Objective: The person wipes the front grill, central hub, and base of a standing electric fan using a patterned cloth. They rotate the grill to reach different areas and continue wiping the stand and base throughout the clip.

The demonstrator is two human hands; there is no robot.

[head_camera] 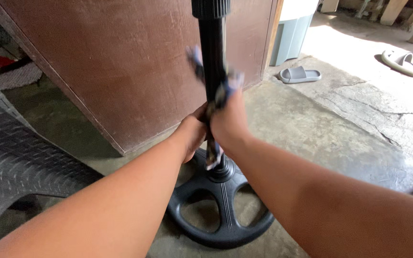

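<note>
A black upright pole [212,48] rises from a round black plastic base [221,210] with spoke-like openings, standing on the concrete floor. My left hand [192,136] is closed around the pole low down, just above the base. My right hand [228,119] grips the pole beside it, pressing a blue and white patterned cloth [225,86] against it. The cloth wraps around the pole, with one end sticking out above my hands and one end hanging below them. The cloth is blurred.
A large brown wooden board [120,62] leans behind the pole. A dark woven plastic chair [10,157] is at the left. Grey slippers [299,74] [400,62] lie on the cracked concrete floor, near a pale blue bin [288,33].
</note>
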